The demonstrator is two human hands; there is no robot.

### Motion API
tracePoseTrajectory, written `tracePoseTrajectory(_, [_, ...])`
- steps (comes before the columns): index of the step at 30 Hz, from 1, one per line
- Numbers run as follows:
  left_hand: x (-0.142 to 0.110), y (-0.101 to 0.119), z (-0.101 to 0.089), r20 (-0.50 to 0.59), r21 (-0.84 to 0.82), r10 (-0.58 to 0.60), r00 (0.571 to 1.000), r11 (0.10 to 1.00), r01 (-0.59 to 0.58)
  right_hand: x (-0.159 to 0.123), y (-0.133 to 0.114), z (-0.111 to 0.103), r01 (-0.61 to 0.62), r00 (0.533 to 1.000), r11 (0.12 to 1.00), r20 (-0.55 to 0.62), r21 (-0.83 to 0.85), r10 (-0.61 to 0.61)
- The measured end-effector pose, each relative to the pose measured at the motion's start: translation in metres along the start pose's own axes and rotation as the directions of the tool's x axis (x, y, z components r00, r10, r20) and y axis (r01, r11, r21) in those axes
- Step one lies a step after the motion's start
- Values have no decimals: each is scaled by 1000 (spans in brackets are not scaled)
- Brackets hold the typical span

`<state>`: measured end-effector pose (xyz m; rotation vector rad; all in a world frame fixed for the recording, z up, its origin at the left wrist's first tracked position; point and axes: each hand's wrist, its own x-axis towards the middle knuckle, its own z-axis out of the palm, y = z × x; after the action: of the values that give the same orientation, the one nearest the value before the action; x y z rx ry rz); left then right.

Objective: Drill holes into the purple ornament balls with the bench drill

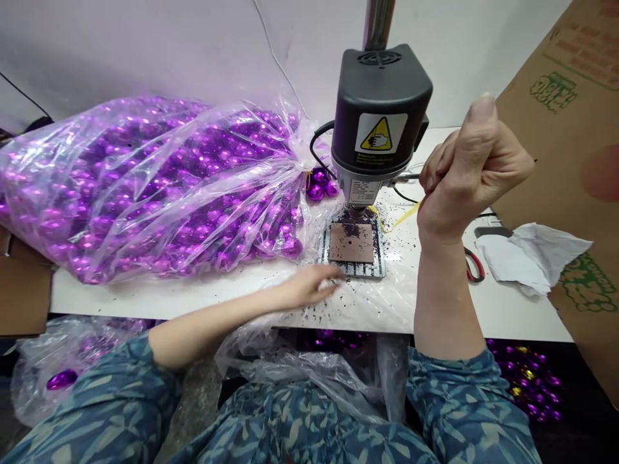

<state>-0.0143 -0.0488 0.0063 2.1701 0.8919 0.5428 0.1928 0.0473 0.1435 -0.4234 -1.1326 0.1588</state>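
A small black bench drill press (382, 96) with a yellow warning label stands on the white table. My right hand (474, 164) is closed in a fist to its right, wrapped around the feed lever (411, 176), most of which is hidden by the fingers. Below the chuck lies a square brown plate (351, 243) with a small hole, on the slotted metal base (380, 267). Dark shavings cover the plate and base. My left hand (316, 283) is at the base's front left corner, fingers stretched out and slightly blurred, with nothing visible in them.
A large clear bag (159, 187) of shiny purple balls fills the table's left side. Loose purple balls (316, 187) lie by its tied neck. On the right are red-handled scissors (474, 265), crumpled white paper (522, 258) and a tall cardboard box (556, 161). Plastic sheeting (314, 367) hangs below the table edge.
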Motion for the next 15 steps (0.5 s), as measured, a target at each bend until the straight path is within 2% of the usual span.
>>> tracePoseTrajectory(1, [21, -14, -16, -115, 75, -42, 992, 996, 51, 0, 0, -1, -3, 1000, 1000, 1, -1, 3])
tracePoseTrajectory(2, [44, -29, -32, -239, 161, -74, 968, 980, 115, -1, 1, -1, -7, 1000, 1000, 5, -3, 7])
tracePoseTrajectory(4, [88, -57, -61, -400, 318, -147, 905, 903, 287, -2, 0, -1, -6, 1000, 1000, 4, -5, 6])
tracePoseTrajectory(7, [135, -88, -85, -448, 444, -298, 843, 745, 499, -4, -3, -1, -15, 1000, 1000, 16, -16, 15])
tracePoseTrajectory(10, [154, -103, -89, -410, 487, -368, 835, 685, 541, -4, -5, -2, -22, 999, 1000, 23, -21, 23])
tracePoseTrajectory(13, [153, -106, -89, -455, 418, -326, 829, 743, 522, -4, -3, -4, -45, 998, 998, 48, -37, 47])
tracePoseTrajectory(15, [144, -103, -90, -539, 294, -291, 790, 814, 501, -4, -1, -5, -37, 998, 998, 46, -41, 39])
